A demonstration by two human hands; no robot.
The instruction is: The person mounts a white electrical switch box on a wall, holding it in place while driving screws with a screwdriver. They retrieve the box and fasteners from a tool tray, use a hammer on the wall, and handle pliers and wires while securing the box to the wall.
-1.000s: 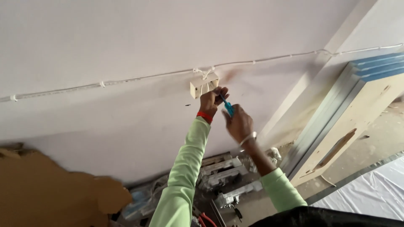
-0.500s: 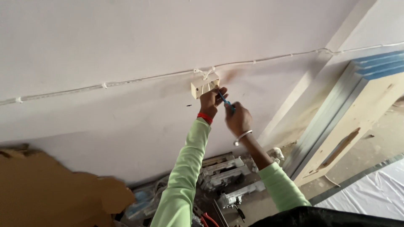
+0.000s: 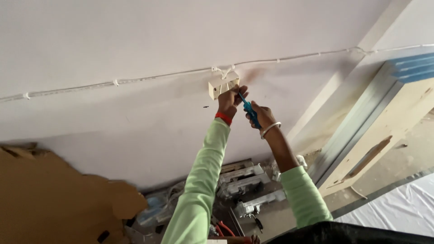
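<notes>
A thin white cable (image 3: 135, 80) runs across the white wall (image 3: 113, 40), held by little clips. Low on the left leans a torn piece of brown cardboard (image 3: 54, 199). On the right a pale wooden door (image 3: 384, 135) (with a blue top edge) leans against the wall. Down on the floor (image 3: 407, 158) lie some grey metal parts (image 3: 246, 185), red wires (image 3: 224, 228) and a white sheet (image 3: 398, 212).

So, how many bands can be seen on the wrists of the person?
2: a red band on the left wrist, below the left hand, and a silver bangle on the right wrist. Sleeves may hide others.
</notes>
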